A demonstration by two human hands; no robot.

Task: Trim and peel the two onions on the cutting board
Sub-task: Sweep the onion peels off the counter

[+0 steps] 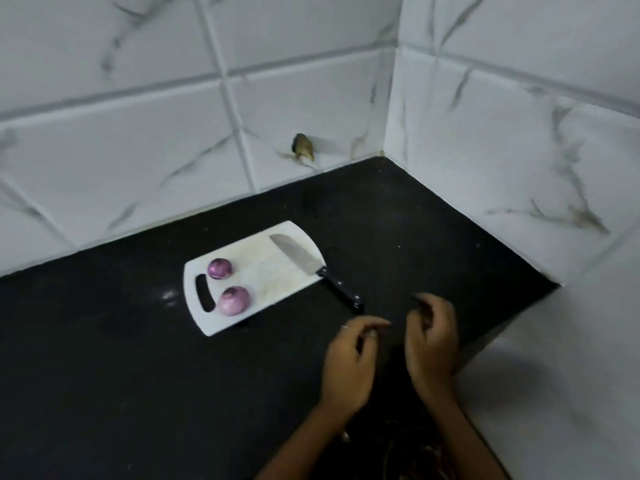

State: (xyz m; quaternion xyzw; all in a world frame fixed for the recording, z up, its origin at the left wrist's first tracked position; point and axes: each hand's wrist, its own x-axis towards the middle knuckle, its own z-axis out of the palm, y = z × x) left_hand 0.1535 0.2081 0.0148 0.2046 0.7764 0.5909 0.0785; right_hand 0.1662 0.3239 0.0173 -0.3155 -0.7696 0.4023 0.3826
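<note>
A black stone surface (138,375) fills a kitchen corner, backed on two sides by white tiled walls (138,133) with grey marble veining. Low on the far wall, just above the surface, a brownish broken patch (303,146) marks one tile.

On the surface lies a white plastic cutting board (277,271), its long axis running from near left to far right, with the handle slot (205,293) at the near-left end. Two red onions sit on the board by that slot, close together but apart: the farther onion (219,268) is deeper purple, the nearer onion (234,300) paler pink on its near side. Both are round, and which way their root ends point cannot be told.

A kitchen knife (313,270) lies across the right end of the board, its steel blade resting on the board with the tip pointing away toward the far wall, and its black riveted handle reaching off the board's edge onto the surface, toward the hands.

Both hands hover above the surface, right of the board and near the knife handle. The left hand (349,362) has loosely curled fingers (372,323) holding nothing. The right hand (433,337) is likewise loosely curled and holds nothing.
</note>
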